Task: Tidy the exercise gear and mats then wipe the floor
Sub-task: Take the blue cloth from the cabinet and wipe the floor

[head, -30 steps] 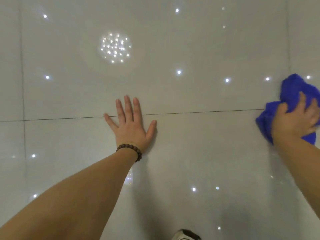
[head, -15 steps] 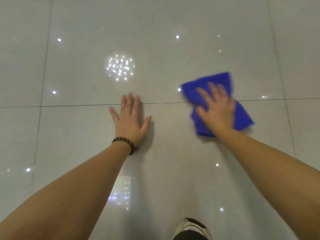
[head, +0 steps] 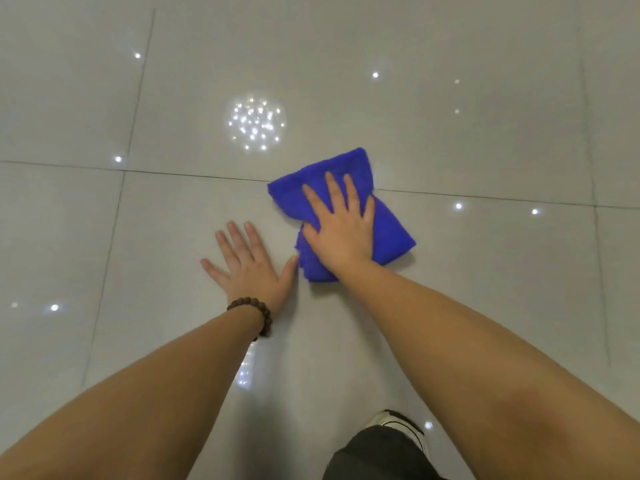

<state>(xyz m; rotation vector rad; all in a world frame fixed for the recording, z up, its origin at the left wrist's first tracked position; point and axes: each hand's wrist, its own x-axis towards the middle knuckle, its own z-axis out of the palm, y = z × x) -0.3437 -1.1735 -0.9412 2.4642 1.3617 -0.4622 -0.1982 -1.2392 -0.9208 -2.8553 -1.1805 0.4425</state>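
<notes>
The right hand presses flat, fingers spread, on the folded blue microfibre cloth straddling the tile joint of the glossy grey floor, its near-left corner beside the braced, empty left hand, leaving open floor rightward.

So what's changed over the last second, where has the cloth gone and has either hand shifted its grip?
The right hand has swept the blue cloth leftward across the floor, from the far right edge to right beside the left hand, whose thumb now nearly meets it. The palm stays pressed flat on the cloth; nothing let go. The left hand stays flat on the tile, beaded bracelet on the wrist.
</notes>
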